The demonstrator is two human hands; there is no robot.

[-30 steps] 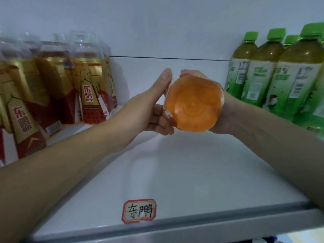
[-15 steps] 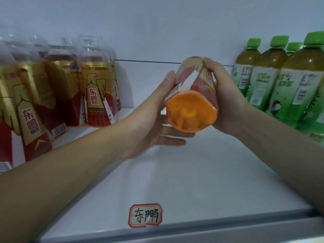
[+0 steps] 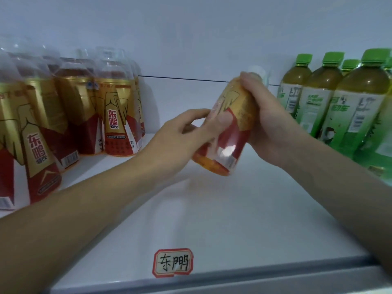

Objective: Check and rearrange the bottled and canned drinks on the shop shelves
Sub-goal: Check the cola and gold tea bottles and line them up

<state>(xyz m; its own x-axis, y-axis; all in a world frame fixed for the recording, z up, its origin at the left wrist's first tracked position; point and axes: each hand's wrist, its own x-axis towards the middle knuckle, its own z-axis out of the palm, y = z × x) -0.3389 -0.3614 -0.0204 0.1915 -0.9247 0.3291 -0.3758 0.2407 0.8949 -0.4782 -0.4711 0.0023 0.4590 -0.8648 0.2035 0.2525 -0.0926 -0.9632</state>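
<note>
Above the shelf (image 3: 212,209), the bottle (image 3: 235,136) tilts, cap (image 3: 257,71) pointing up-right.

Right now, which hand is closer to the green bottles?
Right. The right hand, gripping the held bottle, is just beside the green bottles. The left hand holds the held bottle's other side, farther from them.

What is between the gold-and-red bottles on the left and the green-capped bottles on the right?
Head view: white shelf with a handwritten tag, and over it the left hand and right hand holding one tilted gold-and-red bottle.
</note>
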